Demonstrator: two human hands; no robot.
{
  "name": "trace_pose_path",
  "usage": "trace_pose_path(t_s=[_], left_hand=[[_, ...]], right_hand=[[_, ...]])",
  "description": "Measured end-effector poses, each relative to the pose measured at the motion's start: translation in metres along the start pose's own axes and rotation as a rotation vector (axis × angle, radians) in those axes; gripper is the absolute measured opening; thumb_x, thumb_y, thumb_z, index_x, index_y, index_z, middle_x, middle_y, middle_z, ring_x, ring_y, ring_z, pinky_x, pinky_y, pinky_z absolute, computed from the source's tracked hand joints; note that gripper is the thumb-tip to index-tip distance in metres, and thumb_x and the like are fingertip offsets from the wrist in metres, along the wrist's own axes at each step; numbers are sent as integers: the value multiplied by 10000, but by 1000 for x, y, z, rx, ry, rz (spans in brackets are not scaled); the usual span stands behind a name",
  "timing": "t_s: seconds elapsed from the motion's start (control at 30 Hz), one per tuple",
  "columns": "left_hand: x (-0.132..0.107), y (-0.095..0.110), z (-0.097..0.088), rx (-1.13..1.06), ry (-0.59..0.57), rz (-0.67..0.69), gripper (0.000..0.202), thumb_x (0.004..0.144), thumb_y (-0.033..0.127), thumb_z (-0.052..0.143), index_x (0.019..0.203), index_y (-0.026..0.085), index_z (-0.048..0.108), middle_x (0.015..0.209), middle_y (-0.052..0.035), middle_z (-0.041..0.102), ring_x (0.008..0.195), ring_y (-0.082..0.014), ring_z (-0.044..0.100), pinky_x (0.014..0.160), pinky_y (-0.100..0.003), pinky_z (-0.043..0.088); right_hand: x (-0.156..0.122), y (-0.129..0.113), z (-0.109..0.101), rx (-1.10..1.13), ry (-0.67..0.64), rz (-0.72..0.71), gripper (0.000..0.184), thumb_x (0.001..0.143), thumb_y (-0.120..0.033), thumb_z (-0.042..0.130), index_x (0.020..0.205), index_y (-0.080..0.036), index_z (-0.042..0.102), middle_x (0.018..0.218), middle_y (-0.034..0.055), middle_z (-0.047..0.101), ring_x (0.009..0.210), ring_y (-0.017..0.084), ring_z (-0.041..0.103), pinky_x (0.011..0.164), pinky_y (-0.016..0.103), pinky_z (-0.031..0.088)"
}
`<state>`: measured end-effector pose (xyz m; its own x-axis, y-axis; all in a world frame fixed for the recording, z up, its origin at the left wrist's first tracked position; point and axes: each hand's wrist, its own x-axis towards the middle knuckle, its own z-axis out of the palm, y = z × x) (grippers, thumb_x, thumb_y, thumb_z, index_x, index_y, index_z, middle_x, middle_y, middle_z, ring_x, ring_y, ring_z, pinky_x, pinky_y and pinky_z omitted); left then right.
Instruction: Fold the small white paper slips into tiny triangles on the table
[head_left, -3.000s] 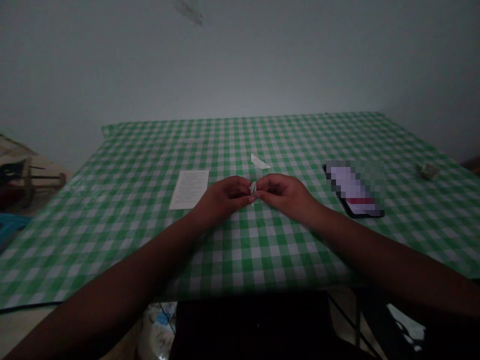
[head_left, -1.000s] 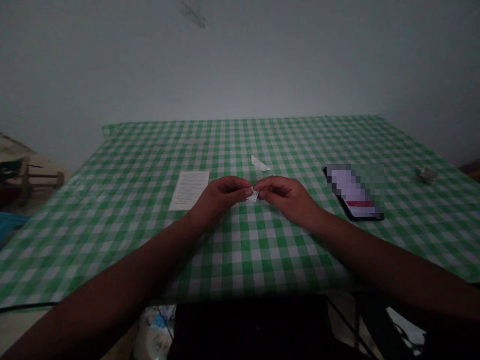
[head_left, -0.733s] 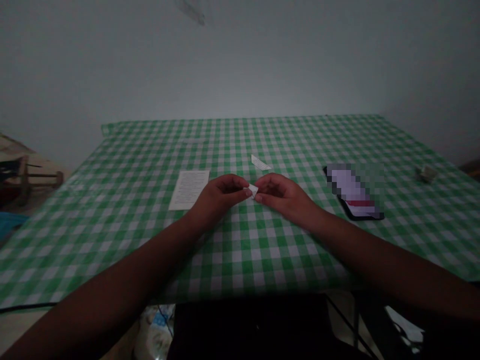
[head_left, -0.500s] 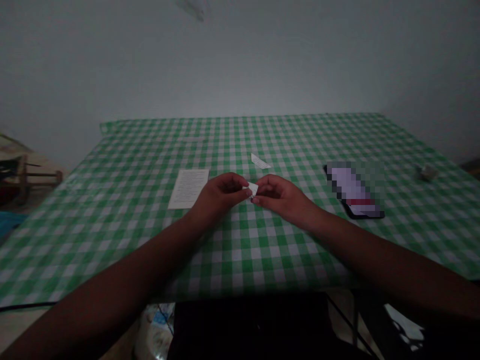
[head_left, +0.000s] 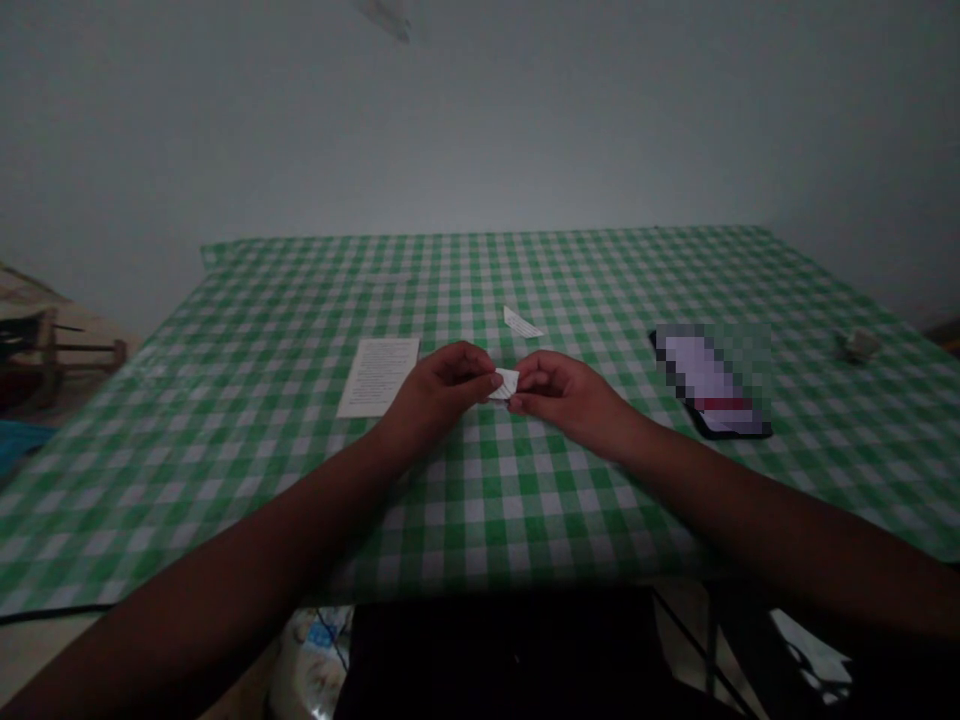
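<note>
Between my hands is a small folded piece of white paper (head_left: 506,383), held just above the tablecloth. My left hand (head_left: 451,383) pinches its left side between thumb and fingers. At its right edge, my right hand (head_left: 561,390) is closed with curled fingers, thumb and fingertips gripping the paper. Fine marks or creases show on the paper, too small to read. A printed sheet (head_left: 380,377) lies flat just left of my left hand. Beyond my hands rests a torn or cut paper strip (head_left: 521,323) with print on it.
A green-and-white checked tablecloth (head_left: 480,500) covers the table. To the right lies a phone (head_left: 709,380), its screen blurred out. A small greyish object (head_left: 860,345) sits near the right edge. A pale wall (head_left: 480,120) stands behind the table; a wooden chair (head_left: 52,355) is at far left.
My hands have drawn slightly apart, and my left thumb has shifted left. More of the folded paper's face now shows between them. The other things lie where they were.
</note>
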<state>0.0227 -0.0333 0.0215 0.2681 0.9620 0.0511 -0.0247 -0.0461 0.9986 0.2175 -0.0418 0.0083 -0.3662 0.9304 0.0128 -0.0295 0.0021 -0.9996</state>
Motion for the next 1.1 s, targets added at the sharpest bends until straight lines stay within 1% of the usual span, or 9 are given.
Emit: trace_pose_path(t_s=[0.13, 0.27, 0.37, 0.47, 0.53, 0.7, 0.83, 0.97, 1.1], left_hand=[[0, 2, -1, 7, 14, -10, 217, 731, 269, 796, 836, 189, 624, 745, 31, 641, 679, -111, 600, 646, -257, 469], [1, 3, -4, 30, -1, -20, 215, 727, 236, 781, 877, 194, 632, 783, 33, 646, 715, -110, 605, 681, -258, 470], [3, 2, -8, 108, -51, -21, 213, 742, 247, 768, 899, 195, 634, 793, 25, 645, 723, -120, 605, 687, -267, 465], [4, 3, -11, 255, -91, 1, 210, 752, 263, 756, 921, 207, 646, 781, 20, 659, 703, -134, 607, 681, -283, 465], [4, 4, -12, 355, -105, 34, 197, 762, 268, 742, 933, 217, 658, 772, 20, 666, 701, -144, 614, 696, -298, 472], [1, 3, -14, 507, -177, 159, 111, 836, 278, 665, 936, 232, 685, 845, 0, 684, 800, -166, 639, 765, -309, 484], [-2, 3, -10, 532, -280, 168, 86, 867, 263, 614, 882, 228, 690, 886, -11, 708, 838, -175, 654, 789, -311, 498], [-5, 4, -5, 517, -205, 153, 84, 856, 256, 629, 898, 232, 698, 848, -11, 712, 796, -176, 657, 775, -327, 506], [-4, 3, -5, 505, -136, 150, 117, 834, 275, 678, 937, 232, 712, 853, -17, 719, 803, -179, 654, 786, -341, 500]], right_hand=[[0, 0, 0, 0, -1, 8, 240, 717, -268, 793, 877, -234, 617, 770, -37, 686, 740, 138, 661, 709, 310, 525], [2, 1, -3, -5, 42, 19, 230, 704, -236, 785, 868, -229, 625, 748, -42, 664, 719, 129, 647, 694, 301, 523], [5, 4, -7, -62, 71, -10, 206, 703, -221, 773, 849, -235, 628, 761, -37, 653, 718, 130, 629, 690, 303, 513], [7, 5, -9, -103, 84, -40, 186, 709, -221, 763, 824, -239, 618, 759, -37, 637, 718, 133, 618, 696, 310, 511], [7, 6, -10, -113, 82, -52, 177, 716, -220, 755, 821, -240, 613, 758, -37, 635, 720, 135, 617, 696, 309, 509], [7, 7, -11, -109, 68, -79, 117, 728, -192, 726, 779, -241, 633, 741, -42, 643, 702, 134, 609, 675, 305, 493], [5, 5, -10, -156, 100, -69, 29, 767, -237, 707, 784, -247, 727, 793, -9, 721, 768, 164, 657, 784, 367, 526], [2, 5, -7, -173, 105, -73, 72, 792, -300, 722, 839, -255, 755, 886, 12, 764, 837, 187, 694, 851, 414, 549], [2, 7, -3, -68, 84, -59, 195, 749, -295, 787, 924, -242, 721, 906, 18, 758, 865, 189, 713, 843, 404, 567]])
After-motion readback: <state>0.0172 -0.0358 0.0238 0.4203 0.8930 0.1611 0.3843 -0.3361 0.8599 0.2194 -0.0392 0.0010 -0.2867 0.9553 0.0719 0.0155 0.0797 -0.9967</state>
